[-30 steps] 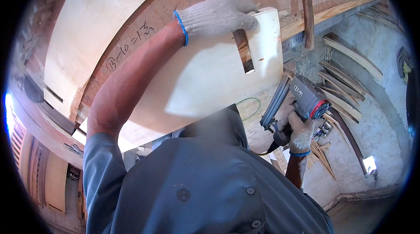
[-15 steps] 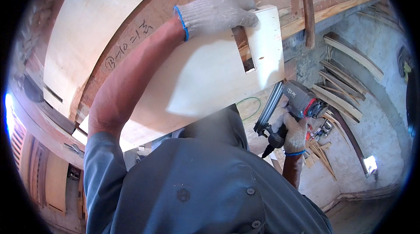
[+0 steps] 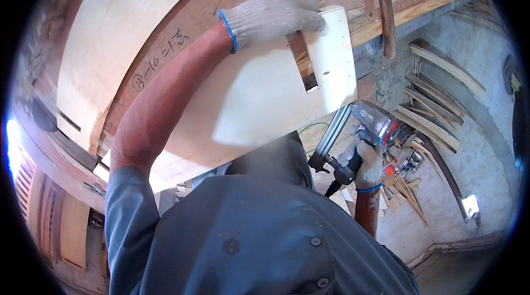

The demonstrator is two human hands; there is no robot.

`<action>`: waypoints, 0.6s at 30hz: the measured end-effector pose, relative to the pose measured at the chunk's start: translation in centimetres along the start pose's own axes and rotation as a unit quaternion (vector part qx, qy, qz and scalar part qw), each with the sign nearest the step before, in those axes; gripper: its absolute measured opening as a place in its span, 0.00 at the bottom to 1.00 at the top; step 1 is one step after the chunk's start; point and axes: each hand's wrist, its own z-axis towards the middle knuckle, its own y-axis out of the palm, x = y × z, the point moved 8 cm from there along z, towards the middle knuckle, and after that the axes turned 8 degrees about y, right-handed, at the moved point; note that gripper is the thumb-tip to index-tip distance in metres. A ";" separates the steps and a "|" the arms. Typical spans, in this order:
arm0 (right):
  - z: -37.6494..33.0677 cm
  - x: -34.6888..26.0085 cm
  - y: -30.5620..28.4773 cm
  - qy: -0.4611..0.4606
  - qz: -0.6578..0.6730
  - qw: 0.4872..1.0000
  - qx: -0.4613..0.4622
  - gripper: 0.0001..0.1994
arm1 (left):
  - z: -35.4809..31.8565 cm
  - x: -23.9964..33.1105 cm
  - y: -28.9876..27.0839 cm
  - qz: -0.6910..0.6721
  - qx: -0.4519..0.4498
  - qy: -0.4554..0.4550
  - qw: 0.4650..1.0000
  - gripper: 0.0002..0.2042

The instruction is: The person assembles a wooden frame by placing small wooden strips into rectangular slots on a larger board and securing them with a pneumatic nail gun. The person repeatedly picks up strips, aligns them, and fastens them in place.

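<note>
My left hand (image 3: 270, 18), in a grey-white knit glove with a blue cuff, grips the far edge of a pale plywood panel (image 3: 248, 91) beside its rectangular slot (image 3: 303, 63). Its fingertips are partly blurred and reach toward the strip right of the slot. In my gloved right hand (image 3: 369, 165) is a pneumatic nail gun (image 3: 375, 118), grey and black with a long silver magazine. The gun's nose meets or nearly meets the panel's near right corner; I cannot tell whether they touch. My right palm is hidden behind the handle.
Another pale panel (image 3: 121, 30) lies at the far left on a reddish-brown work surface (image 3: 204, 11) with handwritten marks. A dark curved bar (image 3: 383, 13) stands at the far right. Wood strips (image 3: 433, 102) lean against the wall, with offcuts (image 3: 408, 195) on the floor below.
The nail gun has shifted slightly, its magazine moving left and down. The panel and my left hand have slid a little to the left.
</note>
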 end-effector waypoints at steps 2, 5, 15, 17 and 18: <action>1.6 1.3 -0.3 0.014 0.006 1.000 -0.015 0.23 | -0.1 -0.8 0.3 -0.042 -0.004 -0.045 0.998 0.22; 1.7 1.1 0.2 0.012 0.083 0.996 -0.038 0.22 | 0.2 -0.3 0.3 -0.035 -0.015 -0.019 0.999 0.23; 1.1 0.0 1.2 0.022 0.150 0.985 -0.082 0.15 | 0.5 -0.8 0.9 -0.016 -0.007 -0.002 1.000 0.20; 1.1 0.2 0.9 0.017 0.147 0.986 -0.077 0.15 | 0.6 -0.4 0.9 0.005 -0.014 0.029 0.999 0.20; 1.2 0.2 0.8 0.012 0.131 0.989 -0.070 0.18 | 0.6 -0.6 0.9 -0.005 -0.011 0.010 1.000 0.20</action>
